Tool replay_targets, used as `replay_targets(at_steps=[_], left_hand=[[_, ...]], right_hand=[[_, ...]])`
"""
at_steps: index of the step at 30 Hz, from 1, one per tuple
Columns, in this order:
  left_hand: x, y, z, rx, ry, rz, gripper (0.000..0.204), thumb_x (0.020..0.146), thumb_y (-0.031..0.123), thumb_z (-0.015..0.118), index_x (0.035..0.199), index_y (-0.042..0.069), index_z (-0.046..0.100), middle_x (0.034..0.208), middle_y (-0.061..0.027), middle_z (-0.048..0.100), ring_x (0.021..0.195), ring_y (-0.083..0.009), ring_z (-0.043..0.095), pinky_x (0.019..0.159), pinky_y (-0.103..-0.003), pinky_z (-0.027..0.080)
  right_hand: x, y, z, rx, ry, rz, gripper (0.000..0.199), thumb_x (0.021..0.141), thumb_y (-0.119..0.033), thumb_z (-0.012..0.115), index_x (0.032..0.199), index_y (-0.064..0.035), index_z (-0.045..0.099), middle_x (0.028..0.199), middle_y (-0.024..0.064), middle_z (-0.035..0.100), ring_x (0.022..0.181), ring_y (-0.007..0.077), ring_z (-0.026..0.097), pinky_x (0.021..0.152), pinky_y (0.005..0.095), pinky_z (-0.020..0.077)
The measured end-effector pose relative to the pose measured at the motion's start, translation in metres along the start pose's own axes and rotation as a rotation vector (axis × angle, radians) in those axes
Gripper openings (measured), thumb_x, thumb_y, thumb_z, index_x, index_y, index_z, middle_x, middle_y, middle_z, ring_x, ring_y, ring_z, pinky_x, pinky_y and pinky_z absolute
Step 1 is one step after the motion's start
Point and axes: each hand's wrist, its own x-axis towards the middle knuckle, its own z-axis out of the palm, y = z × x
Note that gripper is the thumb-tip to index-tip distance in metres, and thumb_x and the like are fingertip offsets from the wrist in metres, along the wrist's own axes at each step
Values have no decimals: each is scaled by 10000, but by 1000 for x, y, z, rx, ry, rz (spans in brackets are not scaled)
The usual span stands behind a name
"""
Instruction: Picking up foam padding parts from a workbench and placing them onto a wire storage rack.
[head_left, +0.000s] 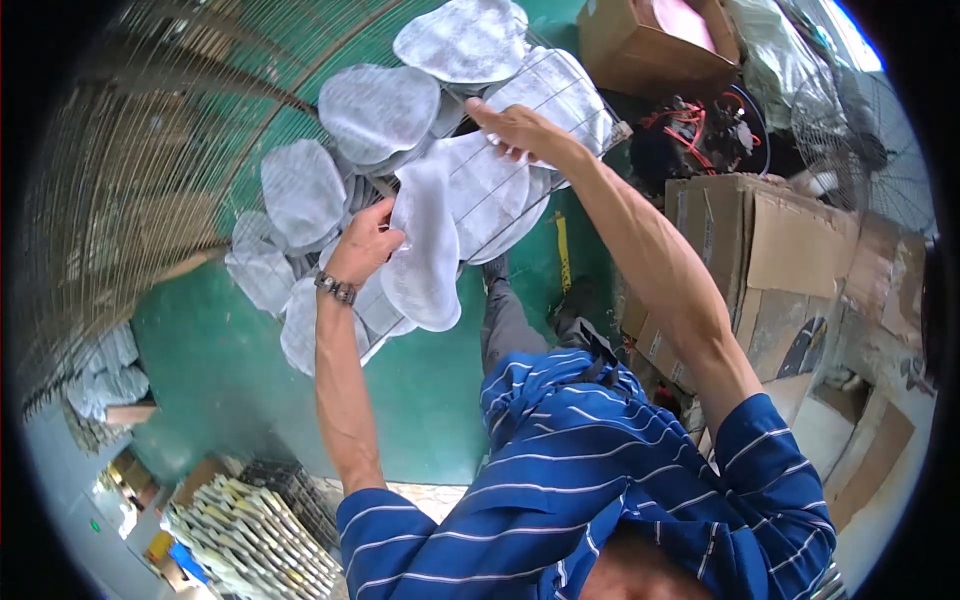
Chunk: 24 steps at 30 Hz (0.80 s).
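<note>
Green workshop floor (420, 400) fills the middle of the view, and everything else can be placed around the wire fan guard (560, 95) that lies across the upper centre. Plastic-wrapped fan blades (378, 110) are piled under and around that guard — several pale, rounded ones fanned out to its left and above it. One wrapped blade (428, 250) hangs just below the guard's lower edge, and the left hand (362, 245) pinches its left side, fingers curled around the wrapping; a metal wristwatch (336, 288) sits on that wrist. The right hand (515, 128) rests on top of the guard, fingers pressed down against the wires and the blades beneath. Right of the guard stand flattened brown cardboard boxes (770, 250), with an open carton (650, 45) above them. Far left of the guard, a large curved wire grille (130, 170) fills the edge. Below, a blue striped shirt (600, 480) shows.
</note>
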Motion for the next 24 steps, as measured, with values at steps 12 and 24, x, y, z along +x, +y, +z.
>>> replay_targets(at_steps=[12,24], left_hand=[[-156,-108,33,-1319,832,229,245,868,-63,555,1073,57,614,1022,-41,644,899,-183,619,783,-332,533],[-157,-253,-191,-1625,1645,558,70,885,21,519,860,13,584,841,-78,591,788,-214,553,737,-333,479]], right_hand=[[-69,217,22,192,-117,-23,430,943,-503,626,844,-85,652,639,-6,592,449,82,491,391,247,339],[-92,268,68,-106,-195,502,422,949,-412,642,1173,-58,697,804,37,654,616,120,604,511,284,449]])
